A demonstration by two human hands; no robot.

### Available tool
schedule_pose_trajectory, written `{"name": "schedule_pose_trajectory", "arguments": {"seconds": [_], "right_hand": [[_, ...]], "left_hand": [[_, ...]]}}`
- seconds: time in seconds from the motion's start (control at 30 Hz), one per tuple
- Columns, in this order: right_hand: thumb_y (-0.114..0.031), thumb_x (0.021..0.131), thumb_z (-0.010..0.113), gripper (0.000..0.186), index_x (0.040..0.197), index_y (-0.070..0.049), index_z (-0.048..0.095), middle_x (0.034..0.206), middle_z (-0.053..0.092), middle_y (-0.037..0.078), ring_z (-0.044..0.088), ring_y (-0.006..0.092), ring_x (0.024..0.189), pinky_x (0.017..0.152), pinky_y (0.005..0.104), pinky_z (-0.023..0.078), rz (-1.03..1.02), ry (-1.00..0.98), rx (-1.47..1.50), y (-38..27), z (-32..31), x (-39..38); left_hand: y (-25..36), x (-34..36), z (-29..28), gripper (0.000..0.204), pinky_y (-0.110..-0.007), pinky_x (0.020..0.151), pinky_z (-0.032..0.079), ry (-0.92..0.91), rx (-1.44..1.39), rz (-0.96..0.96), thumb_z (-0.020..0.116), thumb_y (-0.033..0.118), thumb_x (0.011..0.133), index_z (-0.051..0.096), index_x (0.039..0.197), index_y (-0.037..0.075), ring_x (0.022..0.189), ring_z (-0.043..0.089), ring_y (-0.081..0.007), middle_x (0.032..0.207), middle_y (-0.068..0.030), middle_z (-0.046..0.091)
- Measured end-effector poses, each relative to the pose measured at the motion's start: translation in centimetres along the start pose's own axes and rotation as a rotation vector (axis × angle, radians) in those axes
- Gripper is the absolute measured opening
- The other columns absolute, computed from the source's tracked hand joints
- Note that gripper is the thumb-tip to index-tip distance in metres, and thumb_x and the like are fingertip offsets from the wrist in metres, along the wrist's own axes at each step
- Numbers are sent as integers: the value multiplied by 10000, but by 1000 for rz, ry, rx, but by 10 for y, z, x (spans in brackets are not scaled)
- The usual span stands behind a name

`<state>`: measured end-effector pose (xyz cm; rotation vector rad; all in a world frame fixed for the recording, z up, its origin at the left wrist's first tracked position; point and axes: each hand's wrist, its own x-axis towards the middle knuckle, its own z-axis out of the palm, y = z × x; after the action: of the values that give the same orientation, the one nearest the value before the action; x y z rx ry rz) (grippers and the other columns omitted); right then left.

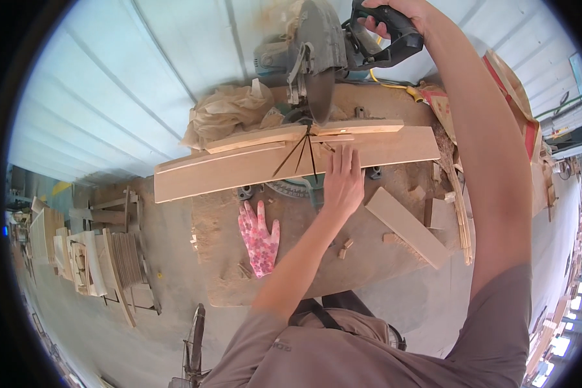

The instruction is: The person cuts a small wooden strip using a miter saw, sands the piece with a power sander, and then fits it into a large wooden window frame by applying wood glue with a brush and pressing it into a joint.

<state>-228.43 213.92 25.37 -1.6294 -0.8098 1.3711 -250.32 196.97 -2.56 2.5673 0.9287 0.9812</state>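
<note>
My right hand (401, 16) is closed round the black handle (394, 40) of a miter saw (313, 39) at the far side. The saw's round blade (320, 97) is raised above a long pale board (220, 169) with dark slots fanning across its middle. My left hand (344, 181) lies on this board, right of the slots, fingers stretched forward and close together. Its fingertips are at a thin wooden strip (333, 138), which lies along the fence boards (375, 127). Whether a small piece is under the fingers is hidden.
A pink flowered glove (260, 240) lies on the dusty bench (291, 278). A flat plank (407, 227) and small offcuts (346, 248) are to the right. A crumpled dust bag (229, 110) sits behind the board. Stacked wood (123, 258) stands at the left.
</note>
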Motion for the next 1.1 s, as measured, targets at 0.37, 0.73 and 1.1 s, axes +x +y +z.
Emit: {"name": "schedule_pose_trajectory", "arguments": {"seconds": [0.37, 0.73, 1.1], "right_hand": [[-147, 847, 602, 177, 884, 27, 609, 694, 626, 171, 611, 280, 539, 511, 424, 542, -199, -105, -88, 16, 11, 42], [-46, 723, 639, 255, 911, 122, 670, 971, 671, 313, 669, 419, 971, 809, 425, 551, -407, 301, -175, 81, 66, -65], [-74, 759, 592, 624, 1296, 134, 353, 972, 634, 349, 614, 482, 1000, 874, 484, 497, -534, 424, -258, 204, 88, -126]], "left_hand": [[-33, 17, 61, 390, -476, 995, 422, -183, 379, -154, 585, 234, 867, 602, 1173, -7, 1154, 527, -317, 1266, -155, 546], [167, -128, 21, 197, -505, 647, 472, -387, -579, -137, 567, 31, 849, 532, 1037, -20, 761, 593, -429, 796, -220, 588], [188, -199, -79, 207, -296, 652, 490, -847, -898, -420, 560, 116, 965, 634, 1111, -10, 691, 619, -155, 783, -107, 643]]}}
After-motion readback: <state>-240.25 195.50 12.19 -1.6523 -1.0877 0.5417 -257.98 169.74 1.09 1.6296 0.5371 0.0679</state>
